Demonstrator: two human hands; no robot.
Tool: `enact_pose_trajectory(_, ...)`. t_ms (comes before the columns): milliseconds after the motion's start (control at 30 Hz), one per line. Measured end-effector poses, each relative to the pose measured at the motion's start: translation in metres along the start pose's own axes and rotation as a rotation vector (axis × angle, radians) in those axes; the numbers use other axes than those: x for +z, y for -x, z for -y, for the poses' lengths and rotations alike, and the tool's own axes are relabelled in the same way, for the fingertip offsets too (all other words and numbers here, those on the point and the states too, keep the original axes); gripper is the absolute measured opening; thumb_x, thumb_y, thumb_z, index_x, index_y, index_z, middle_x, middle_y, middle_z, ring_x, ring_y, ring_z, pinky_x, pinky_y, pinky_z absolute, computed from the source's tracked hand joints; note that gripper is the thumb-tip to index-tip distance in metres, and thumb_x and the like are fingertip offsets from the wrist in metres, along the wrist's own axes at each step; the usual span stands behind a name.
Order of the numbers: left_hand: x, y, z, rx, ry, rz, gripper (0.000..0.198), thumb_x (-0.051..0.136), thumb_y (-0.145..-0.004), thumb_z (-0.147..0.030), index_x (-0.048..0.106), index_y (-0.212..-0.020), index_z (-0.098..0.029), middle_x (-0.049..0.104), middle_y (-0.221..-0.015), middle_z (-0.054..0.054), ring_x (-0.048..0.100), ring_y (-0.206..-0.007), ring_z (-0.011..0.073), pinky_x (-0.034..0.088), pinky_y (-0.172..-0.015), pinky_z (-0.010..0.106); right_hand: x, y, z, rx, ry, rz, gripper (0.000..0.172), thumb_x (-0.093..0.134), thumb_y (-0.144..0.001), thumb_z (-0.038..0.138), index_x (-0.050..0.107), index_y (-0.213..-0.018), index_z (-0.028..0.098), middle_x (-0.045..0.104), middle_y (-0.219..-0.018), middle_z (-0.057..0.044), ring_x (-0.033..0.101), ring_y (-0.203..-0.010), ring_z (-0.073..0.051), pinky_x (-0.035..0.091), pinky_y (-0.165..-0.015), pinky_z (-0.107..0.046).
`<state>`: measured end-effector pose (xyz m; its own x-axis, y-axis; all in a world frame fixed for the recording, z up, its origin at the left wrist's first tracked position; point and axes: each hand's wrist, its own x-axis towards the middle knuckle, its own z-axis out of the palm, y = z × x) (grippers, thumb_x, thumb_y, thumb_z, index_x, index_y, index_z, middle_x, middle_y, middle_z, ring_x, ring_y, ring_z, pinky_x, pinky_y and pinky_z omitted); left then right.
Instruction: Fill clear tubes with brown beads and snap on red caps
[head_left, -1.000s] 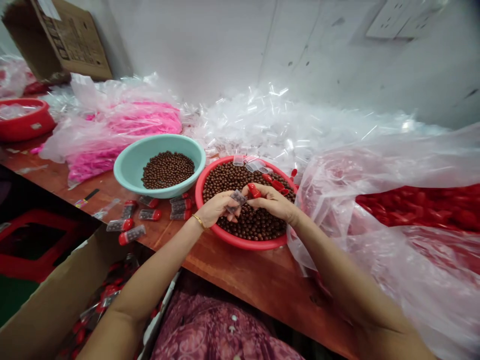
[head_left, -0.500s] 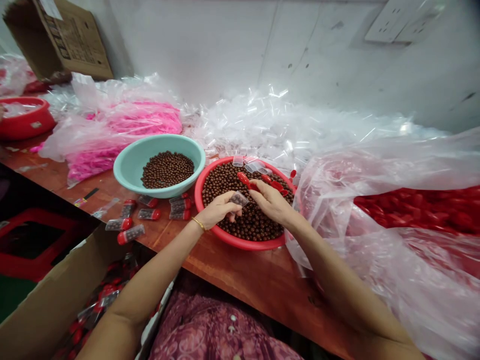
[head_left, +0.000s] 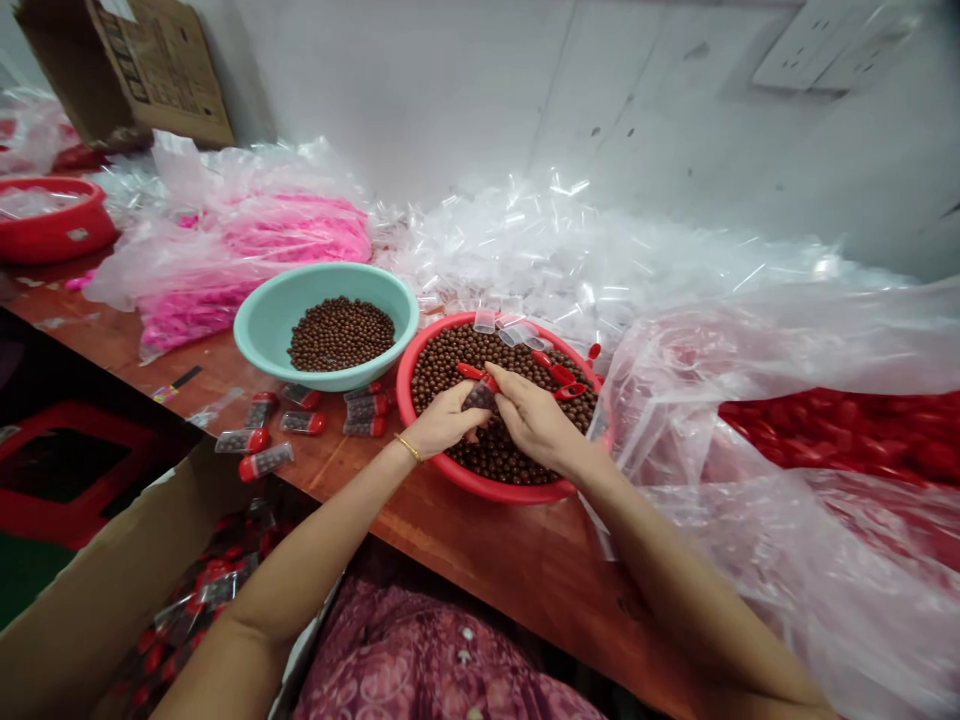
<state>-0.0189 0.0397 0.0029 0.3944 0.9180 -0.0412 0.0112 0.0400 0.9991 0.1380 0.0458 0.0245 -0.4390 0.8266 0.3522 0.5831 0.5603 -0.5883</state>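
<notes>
Your reddish-brown wooden table (head_left: 495, 545) carries the round red plastic basin (head_left: 517, 492). Right of the basin sprawls a large translucent plastic bag (head_left: 750, 545), with glossy red plastic pieces (head_left: 847, 430) showing at its opening. Behind the basin spreads a heap of clear plastic tubes (head_left: 637, 265). Just left of the basin sits a round teal plastic bowl (head_left: 326, 382), part-filled with brown balls. Over the basin, your left hand (head_left: 439, 422) and right hand (head_left: 534, 415) come together, both grasping. Left of the basin, in front of the bowl, lie several filled clear tubes with red caps (head_left: 266, 462). The small clear tube with dark contents (head_left: 478, 398) is in your left hand's grip, above the basin's middle. Your right fingers pinch a small red plastic cap (head_left: 474, 372) at that tube's upper end; you can't tell whether it is seated. Smallest are the glossy brown balls (head_left: 450, 360) filling the basin.
</notes>
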Motion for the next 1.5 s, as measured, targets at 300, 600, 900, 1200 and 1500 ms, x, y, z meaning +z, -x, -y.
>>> enact_pose_trajectory(300, -0.001, 0.003, 0.003, 0.060, 0.005, -0.007, 0.023, 0.058, -0.073, -0.023, 0.049, -0.092, -0.014, 0.047, -0.068, -0.005, 0.044, -0.049, 0.0030, 0.040, -0.045, 0.015, 0.006, 0.009, 0.007, 0.013, -0.180, -0.097, 0.041, 0.038, -0.086, 0.019, 0.055, -0.124, 0.018, 0.057, -0.125, -0.007, 0.052, -0.117, -0.019, 0.037, -0.105, -0.041)
enact_pose_trajectory(600, 0.000, 0.006, 0.000, 0.081, 0.005, -0.011, 0.023, 0.058, -0.073, -0.026, 0.051, -0.091, -0.013, 0.047, -0.068, -0.004, 0.043, -0.052, 0.0045, 0.039, -0.046, 0.016, -0.002, 0.009, 0.015, 0.074, -0.104, -0.044, 0.040, 0.042, -0.086, 0.022, 0.056, -0.123, 0.019, 0.061, -0.120, -0.006, 0.059, -0.108, -0.021, 0.045, -0.098, -0.041)
enact_pose_trajectory(900, -0.001, 0.007, 0.007, 0.237, -0.185, -0.060, 0.017, 0.055, -0.075, -0.025, 0.056, -0.087, -0.014, 0.060, -0.085, 0.003, 0.055, -0.082, 0.0158, 0.044, -0.079, 0.027, 0.026, 0.026, 0.020, -0.072, 0.136, -0.184, 0.047, 0.034, -0.087, 0.020, 0.043, -0.133, 0.014, 0.056, -0.125, -0.013, 0.056, -0.113, -0.022, 0.047, -0.096, -0.040)
enact_pose_trajectory(1200, 0.004, 0.009, -0.003, 0.120, -0.208, 0.088, 0.024, 0.054, -0.079, -0.038, 0.053, -0.080, -0.015, 0.051, -0.057, -0.004, 0.047, -0.053, 0.0084, 0.039, -0.056, 0.022, -0.018, -0.012, 0.030, -0.066, 0.266, 0.032, 0.040, 0.036, -0.087, 0.032, 0.055, -0.119, 0.016, 0.061, -0.116, -0.011, 0.056, -0.106, -0.026, 0.040, -0.095, -0.046)
enact_pose_trajectory(1500, 0.000, 0.010, -0.002, 0.112, -0.052, 0.022, 0.027, 0.053, -0.080, -0.042, 0.048, -0.077, -0.015, 0.047, -0.055, -0.006, 0.037, -0.042, 0.0038, 0.028, -0.041, 0.018, -0.028, -0.022, 0.021, -0.337, 0.448, 0.106, 0.046, 0.042, -0.085, 0.050, 0.062, -0.099, 0.011, 0.063, -0.094, -0.016, 0.057, -0.087, -0.026, 0.044, -0.081, -0.039)
